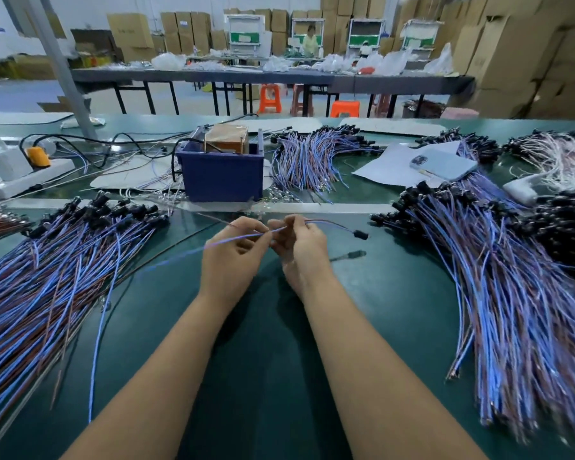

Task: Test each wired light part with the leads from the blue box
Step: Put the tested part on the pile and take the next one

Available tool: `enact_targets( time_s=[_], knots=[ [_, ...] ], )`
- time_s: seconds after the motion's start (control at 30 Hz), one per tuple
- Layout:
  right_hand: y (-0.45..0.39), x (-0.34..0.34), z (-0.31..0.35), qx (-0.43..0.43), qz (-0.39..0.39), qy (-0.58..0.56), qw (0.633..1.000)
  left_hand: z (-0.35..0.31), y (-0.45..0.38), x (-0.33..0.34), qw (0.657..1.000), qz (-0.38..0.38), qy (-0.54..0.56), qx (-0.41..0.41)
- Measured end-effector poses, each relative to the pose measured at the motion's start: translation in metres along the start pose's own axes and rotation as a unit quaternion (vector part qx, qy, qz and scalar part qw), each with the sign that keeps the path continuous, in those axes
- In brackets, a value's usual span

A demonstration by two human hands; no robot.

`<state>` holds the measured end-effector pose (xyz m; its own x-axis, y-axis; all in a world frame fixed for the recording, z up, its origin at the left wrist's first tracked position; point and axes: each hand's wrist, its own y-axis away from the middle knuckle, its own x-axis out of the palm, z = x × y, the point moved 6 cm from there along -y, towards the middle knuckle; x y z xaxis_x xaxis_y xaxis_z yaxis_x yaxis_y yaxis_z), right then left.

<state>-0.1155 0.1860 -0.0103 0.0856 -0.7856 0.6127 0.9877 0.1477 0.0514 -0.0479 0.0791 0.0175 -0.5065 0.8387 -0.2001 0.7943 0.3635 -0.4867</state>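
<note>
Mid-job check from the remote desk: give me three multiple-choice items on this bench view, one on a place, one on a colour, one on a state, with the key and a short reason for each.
1. Where does the blue box stand?
A. On the green bench beyond the hands
B. On an orange stool
C. In the person's lap

2. What colour is the cap on the end of the wired light part being held?
A. White
B. Black
C. Yellow

3. What are the two hands doing?
A. Both lie flat on the bench
B. Only the left hand holds something
C. Both pinch wires

Key: 1 A, the box sits on the green bench straight past the hands. 2 B, the cap at the part's right end is black. 3 C, the left hand and the right hand each have fingers curled round thin wires above the bench.
</note>
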Motion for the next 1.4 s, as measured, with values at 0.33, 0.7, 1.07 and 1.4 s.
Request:
enact_targets(
  time_s=[0.33,0.7,1.07,1.4],
  knots=[
    [0.019,-0.099,0.155,-0.071,-0.017,0.308,0.948,-0.088,0.070,0.139,0.957,0.245,0.008,0.156],
    [0.034,-0.215,0.211,-0.068,-0.169,0.699,0.692,-0.093,0.101,0.201,0.927,0.369,0.013,0.067],
    [0.033,-0.071,0.123,-0.217,-0.126,0.710,0.658,-0.013,0.020,0.067,0.979,0.192,-0.042,-0.047],
    [0.017,0.064,-0.043,-0.166,0.112,0.746,0.635,0.051,-0.004,-0.098,0.961,-0.101,-0.191,-0.174]
  ],
)
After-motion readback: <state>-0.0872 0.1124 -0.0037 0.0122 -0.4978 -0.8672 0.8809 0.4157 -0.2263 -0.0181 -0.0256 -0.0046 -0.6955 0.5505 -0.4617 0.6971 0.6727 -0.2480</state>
